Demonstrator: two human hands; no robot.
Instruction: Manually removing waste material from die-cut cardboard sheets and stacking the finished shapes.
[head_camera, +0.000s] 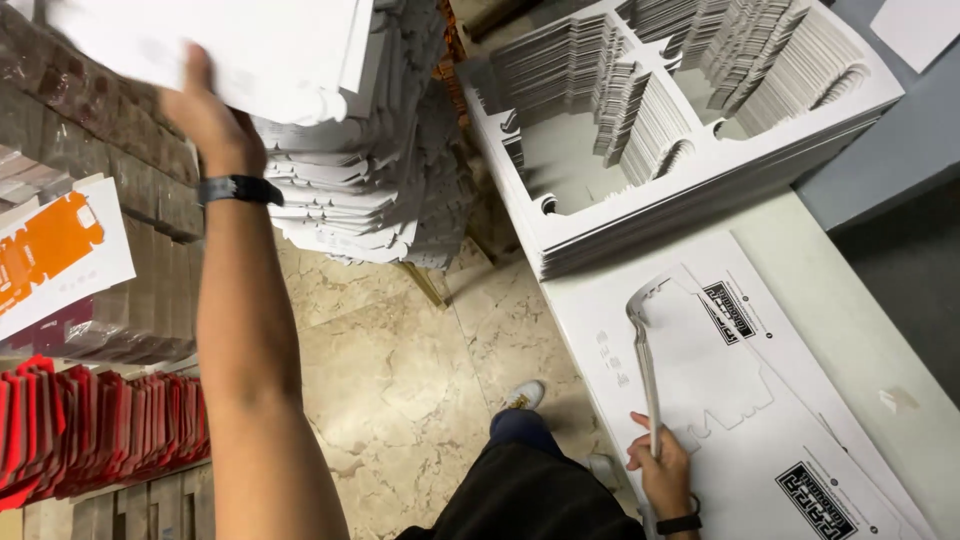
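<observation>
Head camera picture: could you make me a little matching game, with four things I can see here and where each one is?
Things:
1. left hand
2. right hand
3. red card pieces
4. white shoe

Places:
A. on the marble floor, below the pile of white cutouts
B. raised high, under a bundle of white sheets
C. low on the table, gripping a thin stack of white cutouts on edge
D. standing in a row at the lower left

Pairs: 1-B, 2-C, 3-D, 4-A
</observation>
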